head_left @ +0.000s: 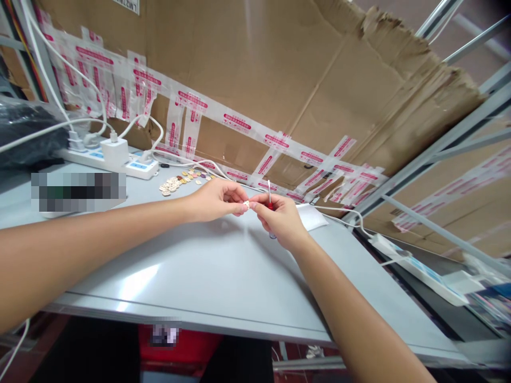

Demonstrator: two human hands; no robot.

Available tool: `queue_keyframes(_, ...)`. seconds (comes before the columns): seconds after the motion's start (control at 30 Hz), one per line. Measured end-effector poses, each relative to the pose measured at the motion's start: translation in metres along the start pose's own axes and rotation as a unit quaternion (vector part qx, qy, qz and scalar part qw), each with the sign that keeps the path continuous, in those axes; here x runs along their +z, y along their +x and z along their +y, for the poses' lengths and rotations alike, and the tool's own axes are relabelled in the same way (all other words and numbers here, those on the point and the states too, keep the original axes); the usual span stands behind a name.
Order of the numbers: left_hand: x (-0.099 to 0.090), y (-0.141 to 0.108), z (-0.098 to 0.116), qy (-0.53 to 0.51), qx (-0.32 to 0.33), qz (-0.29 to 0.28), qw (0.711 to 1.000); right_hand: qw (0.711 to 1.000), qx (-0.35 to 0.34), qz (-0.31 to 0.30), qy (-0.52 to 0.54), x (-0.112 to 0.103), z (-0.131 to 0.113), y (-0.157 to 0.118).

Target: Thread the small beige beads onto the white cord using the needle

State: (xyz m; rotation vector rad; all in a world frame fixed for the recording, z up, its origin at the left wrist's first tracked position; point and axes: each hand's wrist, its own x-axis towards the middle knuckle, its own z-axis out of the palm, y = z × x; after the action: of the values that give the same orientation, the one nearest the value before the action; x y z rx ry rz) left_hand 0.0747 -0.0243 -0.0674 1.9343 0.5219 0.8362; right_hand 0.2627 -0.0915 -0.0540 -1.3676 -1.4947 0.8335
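My left hand (221, 199) pinches a small cream-coloured piece (246, 204) between thumb and fingertips, held above the grey table. My right hand (283, 218) meets it from the right, its thumb and forefinger closed at the piece's edge. A screwdriver (269, 190) with a red collar is tucked in my right hand, its metal shaft pointing up and its handle end showing below the fingers. Beyond my left hand lies a pile of similar cream pieces (171, 185), with several yellow, brown and purple ones (194, 174) beside it. The held piece's details are too small to make out.
A white power strip (139, 169) with plugs and cables stands at the back left. A taped cardboard sheet (255, 69) walls off the table's (223, 276) back. A white packet (311, 217) lies behind my right hand. Another power strip (419, 268) is at the right.
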Motion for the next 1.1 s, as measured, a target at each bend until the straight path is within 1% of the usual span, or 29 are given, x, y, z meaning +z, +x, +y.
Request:
queue_keyframes(0.13,0.0013,-0.0001,-0.002,-0.007,-0.002,0.007,1.0,1.0,0.002,0.001,-0.001,0.0011,-0.0005,0.0)
queue_keyframes(0.27,0.0037,-0.0001,-0.0008,-0.035,-0.024,0.021,0.999,1.0,0.008,-0.001,-0.008,0.0019,-0.0015,-0.0004)
queue_keyframes(0.47,0.0069,0.0006,0.0001,-0.057,-0.041,0.039,0.997,1.0,-0.008,0.002,-0.026,0.0015,0.0004,-0.0003)
queue_keyframes(0.67,0.0067,0.0005,-0.004,-0.057,-0.047,0.046,0.996,0.998,-0.026,-0.001,-0.05,0.0043,-0.0015,-0.0018)
queue_keyframes(0.8,0.0062,0.0024,-0.0049,-0.053,-0.032,0.051,0.997,0.999,-0.013,0.008,-0.031,0.0058,-0.0036,-0.0028)
queue_keyframes(0.93,0.0066,0.003,-0.0015,-0.03,-0.01,0.061,0.998,0.999,0.014,0.006,0.038,0.0055,-0.0014,-0.0008)
queue_keyframes(1.0,0.0068,0.0018,0.0003,0.004,0.007,0.058,0.998,0.997,0.021,0.007,0.075,0.0054,0.0002,0.0006)
queue_keyframes(1.1,0.0069,-0.0008,0.0017,0.087,0.049,0.048,0.994,0.993,0.038,0.017,0.112,0.0055,0.0012,0.0018)
